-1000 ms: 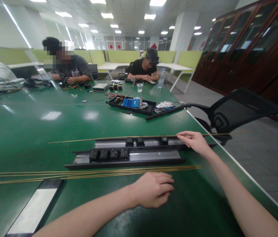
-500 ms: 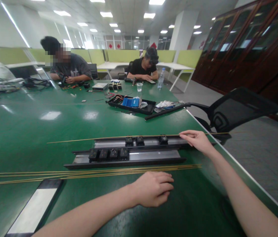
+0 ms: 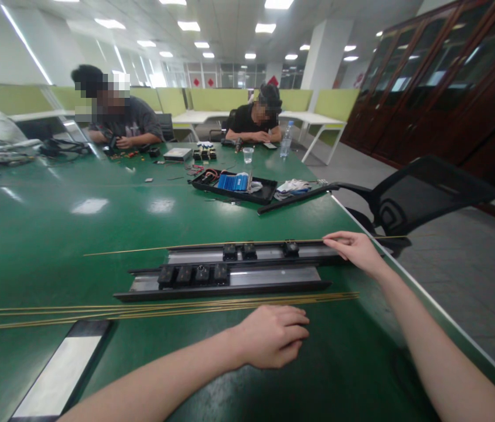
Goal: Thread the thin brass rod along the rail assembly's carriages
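Note:
My right hand [image 3: 355, 249] pinches a long thin brass rod [image 3: 185, 245] near its right end, along the far edge of the far black rail [image 3: 269, 253]. That rail carries three small black blocks, and the near rail [image 3: 247, 280] carries several. On the green table [image 3: 54, 234], just in front of the rails, my left hand [image 3: 273, 335] rests with its fingers curled under, beside a bundle of brass rods [image 3: 163, 309]. Whether anything lies under that hand is hidden.
A phone [image 3: 60, 372] lies at the near left. A black tray [image 3: 236, 186] with parts sits mid-table, with a plastic cup [image 3: 249, 155] and a water bottle [image 3: 287, 140] behind it. Three people work at the far side. An office chair [image 3: 414, 199] stands at the right edge.
My right hand has slid a little to the right along the rod and the far rail. My left hand has stayed put.

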Motion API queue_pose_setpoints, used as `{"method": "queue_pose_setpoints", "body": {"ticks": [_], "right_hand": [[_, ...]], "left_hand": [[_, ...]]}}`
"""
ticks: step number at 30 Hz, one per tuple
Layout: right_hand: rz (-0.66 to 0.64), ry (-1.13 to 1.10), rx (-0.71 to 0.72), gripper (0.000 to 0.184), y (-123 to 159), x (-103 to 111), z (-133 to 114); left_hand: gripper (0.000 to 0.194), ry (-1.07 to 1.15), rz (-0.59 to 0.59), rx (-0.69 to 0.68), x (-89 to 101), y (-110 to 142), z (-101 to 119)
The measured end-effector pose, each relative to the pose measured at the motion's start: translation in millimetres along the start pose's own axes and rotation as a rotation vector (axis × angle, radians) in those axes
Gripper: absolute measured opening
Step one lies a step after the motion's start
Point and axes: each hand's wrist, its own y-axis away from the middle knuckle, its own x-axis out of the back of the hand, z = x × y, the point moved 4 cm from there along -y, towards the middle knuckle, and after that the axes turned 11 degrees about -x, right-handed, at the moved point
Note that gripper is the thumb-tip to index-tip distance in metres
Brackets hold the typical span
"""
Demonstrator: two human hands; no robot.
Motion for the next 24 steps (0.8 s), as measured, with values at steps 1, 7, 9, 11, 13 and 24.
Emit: {"method": "queue_pose_setpoints", "body": {"ticks": [1,7,9,11,13,24], "right_hand": [[0.002,-0.001,-0.002,0.061,-0.2,0.8,0.7],[0.006,0.007,-0.01,0.06,0.2,4.8,1.2],[0.008,0.015,-0.013,0.062,0.5,5.8,0.6],[0.008,0.022,-0.013,0.062,0.5,6.8,0.7],[0.005,0.025,-0.012,0.062,0.0,7.9,1.6],[0.013,0.053,-0.023,0.061,-1.2,15.0,5.7]], "left_hand": [[0.028,0.0,0.001,0.0,0.0,0.0,-0.1],[0.029,-0.008,0.006,-0.011,0.7,-0.6,0.6],[0.029,-0.01,0.005,-0.01,0.7,-0.8,0.9],[0.028,-0.009,0.002,-0.009,0.4,-0.8,0.8],[0.028,-0.008,0.002,-0.008,0.2,-0.7,0.5],[0.029,-0.017,0.008,-0.011,2.4,-0.3,1.2]]}}
